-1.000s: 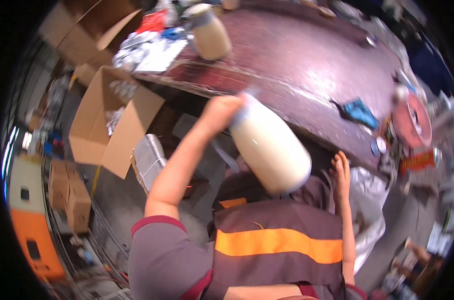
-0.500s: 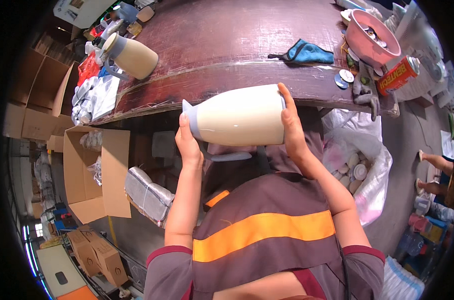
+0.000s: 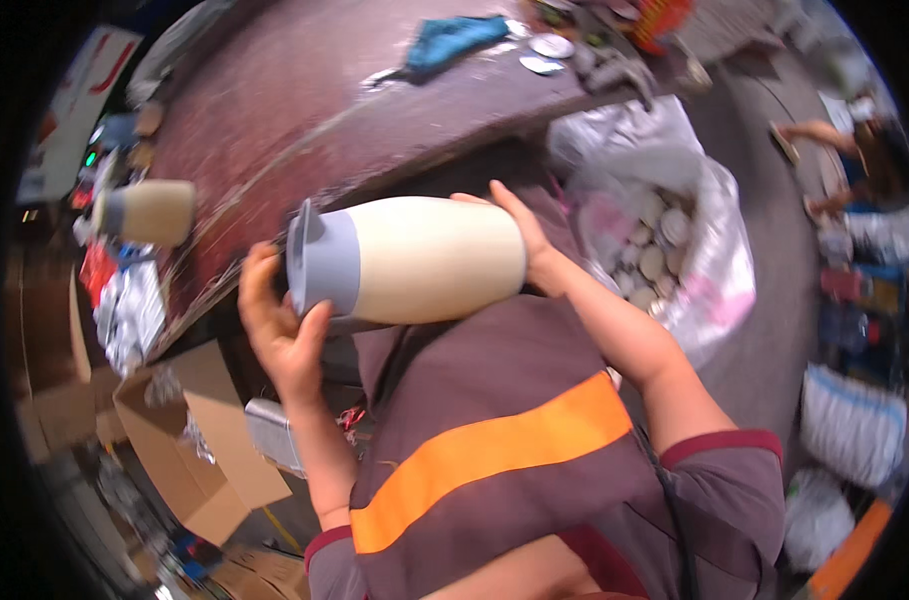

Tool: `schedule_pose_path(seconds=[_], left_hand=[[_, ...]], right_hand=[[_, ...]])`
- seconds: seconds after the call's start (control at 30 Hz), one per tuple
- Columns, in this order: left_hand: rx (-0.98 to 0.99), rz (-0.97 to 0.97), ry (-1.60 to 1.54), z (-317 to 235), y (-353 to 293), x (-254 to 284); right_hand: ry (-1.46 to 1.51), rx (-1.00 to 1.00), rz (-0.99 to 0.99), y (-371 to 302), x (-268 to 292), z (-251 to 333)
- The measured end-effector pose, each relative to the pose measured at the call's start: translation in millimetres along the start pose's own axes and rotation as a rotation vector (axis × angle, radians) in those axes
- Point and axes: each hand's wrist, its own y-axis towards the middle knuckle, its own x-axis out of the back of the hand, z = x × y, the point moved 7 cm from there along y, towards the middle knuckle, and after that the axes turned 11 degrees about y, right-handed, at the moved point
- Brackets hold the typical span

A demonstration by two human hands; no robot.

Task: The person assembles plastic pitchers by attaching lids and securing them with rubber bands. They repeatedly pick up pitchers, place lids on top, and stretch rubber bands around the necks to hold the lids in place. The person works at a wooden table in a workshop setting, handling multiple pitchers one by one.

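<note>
A cream vacuum jug [image 3: 439, 258] with a grey-blue collar and spout lies sideways between my hands, above my lap. My left hand [image 3: 289, 340] cups its collar end, the thumb on the underside of the collar and the fingers curved round the spout end. At the base end, my right hand [image 3: 522, 235] grips the jug, with some fingers hidden behind it. On the far left of the table stands a similar cream jug [image 3: 159, 212] with a grey-blue neck.
The dark red table [image 3: 274, 110] spans the far side, with a blue cloth [image 3: 454, 42] and metal discs [image 3: 551, 46] on it. A clear bag [image 3: 719, 265] of round pieces sits right. An open carton [image 3: 209, 440] stands lower left; a person's legs [image 3: 824, 135] show far right.
My view has swung, tilting the table. The jug has rolled between my hands, bringing more of its collar and spout into sight, and my left hand's fingers have spread around that end.
</note>
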Motion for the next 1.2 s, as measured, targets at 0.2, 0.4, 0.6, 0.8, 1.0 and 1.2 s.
schedule_pose_path(seconds=[0.2, 0.4, 0.6, 0.8, 1.0, 1.2], left_hand=[[0.419, 0.336, 0.061, 59, -42, -29], [0.355, 0.15, 0.021, 11, 0, -5], [0.337, 0.334, 0.138, -5, 21, -51], [0.429, 0.373, 0.108, 11, 15, -71], [0.381, 0.353, 0.127, 23, 11, -88], [0.232, 0.488, 0.14, 0, 8, -108]], right_hand=[[-0.281, 0.204, -0.018, -47, 37, 43], [-0.935, 0.542, -0.66, -136, 155, 189], [-1.032, 0.372, -1.117, -165, 398, 207], [-1.634, 0.25, -1.317, -147, 332, 174], [-2.044, 0.629, -1.347, -181, 197, 221], [-0.805, 0.763, -0.398, -162, 27, 208]])
